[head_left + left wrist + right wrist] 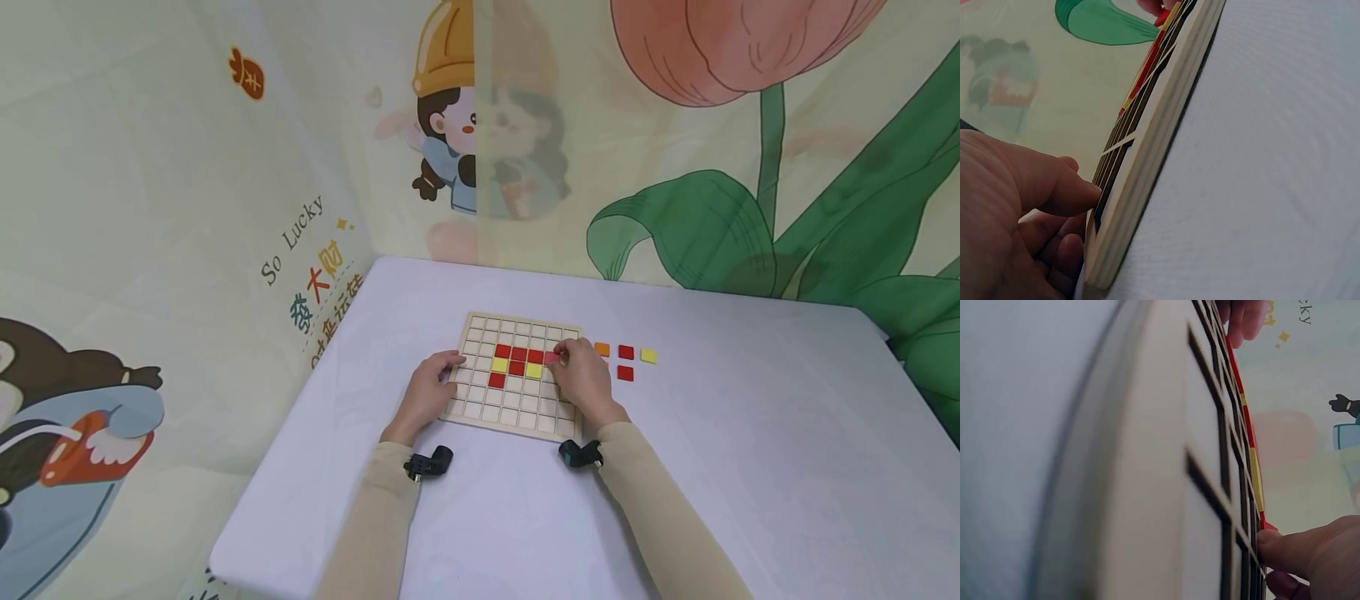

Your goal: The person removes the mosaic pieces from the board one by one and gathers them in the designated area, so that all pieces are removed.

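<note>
A wooden grid board (491,412) lies on the white table, with red tiles (517,367) and yellow tiles (533,370) grouped in its middle squares. My left hand (426,392) holds the board by its left edge, the thumb (1079,192) at the rim and the other fingers beside it. Over the right part of the grid, my right hand (587,379) pinches a red tile (551,357) at the right end of the top red row. In the right wrist view that tile (1269,525) shows just beyond the thumb tip, partly hidden.
Right of the board lie several loose tiles: an orange tile (602,349), a yellow tile (648,356) and two red ones (626,373). The white table (750,467) reaches back to a printed cloth backdrop (525,242). Each wrist wears a small black camera (429,463).
</note>
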`<action>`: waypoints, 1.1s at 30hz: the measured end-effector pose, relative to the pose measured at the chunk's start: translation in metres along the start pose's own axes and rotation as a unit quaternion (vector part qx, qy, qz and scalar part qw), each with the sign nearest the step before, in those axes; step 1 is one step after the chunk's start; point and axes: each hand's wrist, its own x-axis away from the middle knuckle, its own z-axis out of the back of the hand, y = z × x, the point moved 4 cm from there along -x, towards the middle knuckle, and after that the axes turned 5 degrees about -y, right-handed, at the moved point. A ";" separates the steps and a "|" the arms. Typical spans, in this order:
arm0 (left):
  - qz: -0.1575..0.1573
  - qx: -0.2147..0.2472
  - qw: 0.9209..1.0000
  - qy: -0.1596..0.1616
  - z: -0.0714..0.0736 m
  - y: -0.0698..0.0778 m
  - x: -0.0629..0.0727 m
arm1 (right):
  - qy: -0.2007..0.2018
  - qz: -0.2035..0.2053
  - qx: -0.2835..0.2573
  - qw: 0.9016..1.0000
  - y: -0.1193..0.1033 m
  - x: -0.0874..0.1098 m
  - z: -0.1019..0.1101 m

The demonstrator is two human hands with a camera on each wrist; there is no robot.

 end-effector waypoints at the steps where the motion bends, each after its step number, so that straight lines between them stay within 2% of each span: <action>1: 0.001 -0.001 1.000 0.000 0.000 0.000 0.000 | 0.003 0.004 -0.003 1.000 0.000 0.000 0.000; 8: 0.000 -0.003 1.000 0.000 0.000 0.001 0.000 | 0.010 0.006 -0.030 0.999 0.001 0.002 -0.002; 22: -0.001 0.004 1.000 0.000 -0.001 0.001 0.000 | 0.010 0.026 -0.049 0.998 0.006 0.006 -0.003; 33: 0.002 0.001 1.000 -0.003 -0.001 0.001 0.000 | 0.000 -0.001 -0.115 0.993 0.017 0.017 0.007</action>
